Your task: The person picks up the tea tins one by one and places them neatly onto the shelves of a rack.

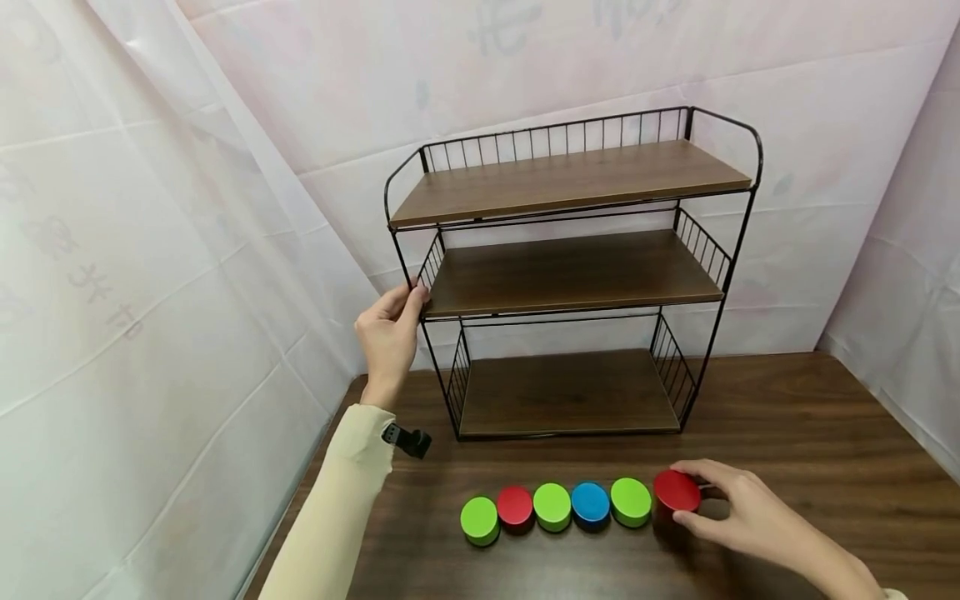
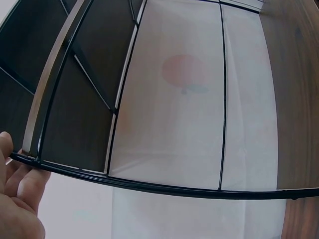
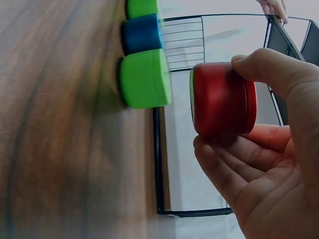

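My left hand [image 1: 387, 333] grips the left front post of a three-tier shelf rack [image 1: 573, 302], level with the middle board. In the left wrist view, the fingers [image 2: 32, 189] curl at the black metal frame. Between the thumb and fingers of my right hand [image 1: 750, 508] is a red round tin [image 3: 222, 99], raised off the table at the right end of a row of tins. That row runs from a green tin [image 1: 480, 520] through a red tin [image 1: 515, 507], a green tin [image 1: 552, 506] and a blue tin [image 1: 590, 503] to another green tin [image 1: 631, 502].
The rack stands at the back of a brown wooden table [image 1: 810, 433], its wooden boards framed by black wire rails. White printed cloth [image 1: 187, 250] hangs behind and on both sides. A black strap [image 1: 406, 439] sits at my left wrist.
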Tool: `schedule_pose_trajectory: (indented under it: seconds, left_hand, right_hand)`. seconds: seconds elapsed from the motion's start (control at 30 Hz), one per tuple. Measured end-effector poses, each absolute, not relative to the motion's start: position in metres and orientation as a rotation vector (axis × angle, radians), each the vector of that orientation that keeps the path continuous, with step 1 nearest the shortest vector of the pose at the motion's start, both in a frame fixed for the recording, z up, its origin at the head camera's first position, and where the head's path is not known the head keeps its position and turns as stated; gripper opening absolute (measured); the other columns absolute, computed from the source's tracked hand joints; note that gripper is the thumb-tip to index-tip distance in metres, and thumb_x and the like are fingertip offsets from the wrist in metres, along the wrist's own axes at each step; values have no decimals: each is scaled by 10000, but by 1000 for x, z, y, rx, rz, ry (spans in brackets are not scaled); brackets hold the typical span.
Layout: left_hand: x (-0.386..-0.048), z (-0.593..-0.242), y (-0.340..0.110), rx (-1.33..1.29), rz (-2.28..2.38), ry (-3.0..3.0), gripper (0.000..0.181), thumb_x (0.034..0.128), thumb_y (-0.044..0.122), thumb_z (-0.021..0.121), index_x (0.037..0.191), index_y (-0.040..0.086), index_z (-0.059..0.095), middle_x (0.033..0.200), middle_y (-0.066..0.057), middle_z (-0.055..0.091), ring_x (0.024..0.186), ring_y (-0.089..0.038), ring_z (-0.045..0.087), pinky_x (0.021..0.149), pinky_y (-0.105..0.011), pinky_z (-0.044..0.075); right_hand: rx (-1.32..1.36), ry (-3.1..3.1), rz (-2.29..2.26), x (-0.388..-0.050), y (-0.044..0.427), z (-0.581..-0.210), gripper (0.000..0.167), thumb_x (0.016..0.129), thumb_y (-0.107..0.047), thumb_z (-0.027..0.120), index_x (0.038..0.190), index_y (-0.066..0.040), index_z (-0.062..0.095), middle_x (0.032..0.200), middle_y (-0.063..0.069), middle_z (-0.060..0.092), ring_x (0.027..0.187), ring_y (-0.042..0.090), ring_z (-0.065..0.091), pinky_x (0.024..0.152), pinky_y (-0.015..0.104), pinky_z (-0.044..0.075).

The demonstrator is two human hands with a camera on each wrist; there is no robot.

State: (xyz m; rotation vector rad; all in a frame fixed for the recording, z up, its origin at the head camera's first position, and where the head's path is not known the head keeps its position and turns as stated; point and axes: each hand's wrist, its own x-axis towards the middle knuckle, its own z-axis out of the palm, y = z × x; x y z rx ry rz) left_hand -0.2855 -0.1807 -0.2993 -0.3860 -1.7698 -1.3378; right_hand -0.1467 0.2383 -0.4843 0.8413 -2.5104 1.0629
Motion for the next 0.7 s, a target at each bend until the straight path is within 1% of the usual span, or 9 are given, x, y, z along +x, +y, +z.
schedule_pose_trajectory:
  seconds: [0.03,0.23,0.27,0.43,0.53,0.7]
  left_hand:
    - [-289,-302,-183,-390,-1346,-1768,140,957,5,713,1028,-101,771,921,-250,773,871,-397,768,757,-123,587]
    - [-287,-299,-183,-400,-1346,-1762,137,958,-1,707,1028,-99,773,921,-260,770,869,-414,763,751,-129,591]
    - [-283,-295,-181,-399,-1345,-1761,129,954,-27,699,1026,-108,770,920,-280,762,867,-444,753,747,-128,591]
    - [-282,-295,-181,-403,-1344,-1760,127,949,-35,701,1021,-116,768,912,-287,759,857,-458,749,735,-125,590]
    - [-282,-295,-180,-398,-1332,-1770,132,949,-33,703,1019,-128,763,910,-282,761,868,-449,753,737,-111,581]
    - [-282,-295,-180,-392,-1332,-1783,134,949,-27,707,1025,-121,765,920,-274,764,884,-411,765,753,-112,583]
  right_hand:
    - [840,-2507,1060,-147,238,-482,478,788,-198,916,1199,-124,685,1078,-54,733,899,-39,658,724,135,572]
    - [847,-2504,1034,-152,235,-463,472,792,-201,914,1200,-131,688,1087,-65,733,907,-41,660,730,143,577]
    - [850,-2503,1030,-153,235,-460,469,795,-202,912,1201,-133,689,1089,-65,733,909,-41,660,732,142,577]
    - [857,-2479,1012,-156,233,-448,479,785,-183,917,1206,-140,692,1094,-71,734,917,-33,669,766,93,551]
    - [847,-2467,990,-158,234,-441,502,776,-169,921,1220,-137,690,1097,-71,734,919,-32,673,785,68,534]
    - [832,-2473,974,-163,236,-430,533,787,-166,913,1265,-127,681,1127,-50,733,946,-31,673,784,82,545]
